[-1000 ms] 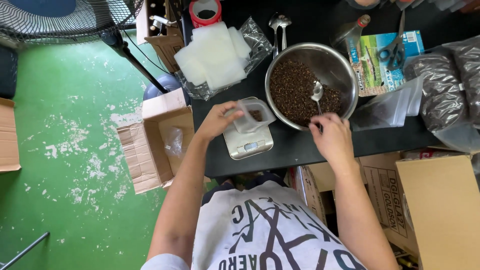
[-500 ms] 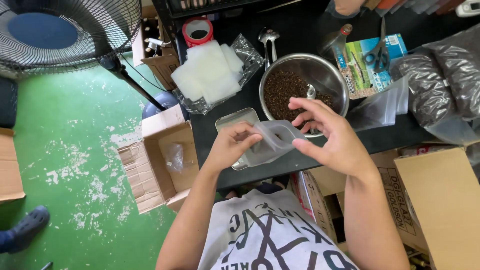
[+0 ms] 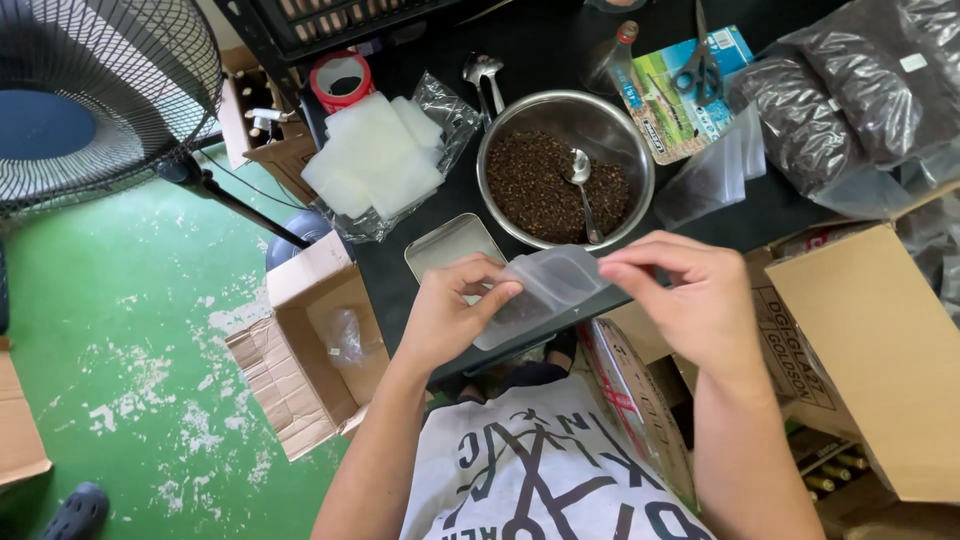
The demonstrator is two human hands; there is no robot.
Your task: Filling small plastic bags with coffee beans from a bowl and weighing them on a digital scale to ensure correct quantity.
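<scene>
My left hand [image 3: 452,312] and my right hand [image 3: 688,295] both pinch the top edge of a small clear plastic bag [image 3: 545,290], held in front of my chest above the black table's near edge. The bag has dark grains in its lower part. Just behind the bag lies a small silver scale [image 3: 448,247] with nothing on its pan. Past it stands a round steel bowl [image 3: 500,150] of dark brown seeds, with a metal spoon [image 3: 582,190] lying in them.
A stack of clear bags [image 3: 375,160] and a red tape roll [image 3: 341,80] lie at the far left of the table. Large bags of dark seeds [image 3: 850,100] sit at the right. Open cardboard boxes [image 3: 310,350] [image 3: 880,350] flank me. A standing fan [image 3: 90,90] is on the green floor.
One second ago my left hand was at the bag on the scale and my right hand by the bowl. Both hands have since lifted the bag off the scale towards me.
</scene>
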